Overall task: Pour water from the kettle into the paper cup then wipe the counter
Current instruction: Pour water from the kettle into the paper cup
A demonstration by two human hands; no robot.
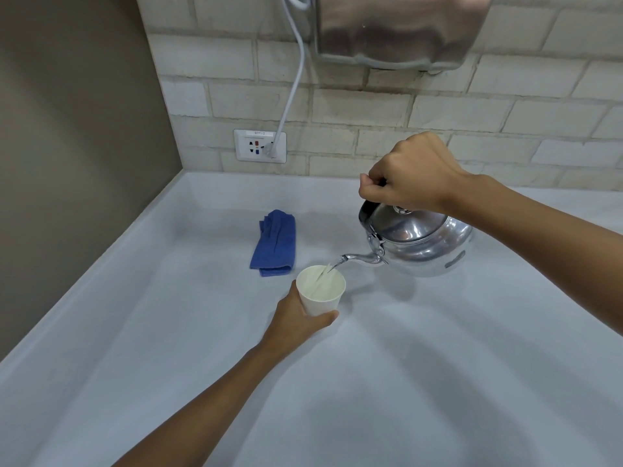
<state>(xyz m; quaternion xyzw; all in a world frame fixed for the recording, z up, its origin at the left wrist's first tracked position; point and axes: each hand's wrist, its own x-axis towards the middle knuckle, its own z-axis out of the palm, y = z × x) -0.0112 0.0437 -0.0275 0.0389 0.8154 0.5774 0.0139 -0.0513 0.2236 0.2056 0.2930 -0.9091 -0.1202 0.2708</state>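
A shiny metal kettle [419, 239] hangs tilted above the white counter [438, 365], its spout pointing left and down. My right hand [409, 175] is shut on the kettle's dark handle from above. A thin stream of water runs from the spout into a white paper cup [321, 291]. My left hand [298, 323] grips the cup from below and behind, holding it just under the spout. A folded blue cloth [273, 244] lies on the counter behind and to the left of the cup, touched by neither hand.
A brick-tiled wall [371, 109] backs the counter, with a power socket [259, 145] and a white cable [293, 82] plugged into it. A steel wall-mounted appliance [394, 28] hangs above the kettle. A brown side wall [67, 163] closes the left.
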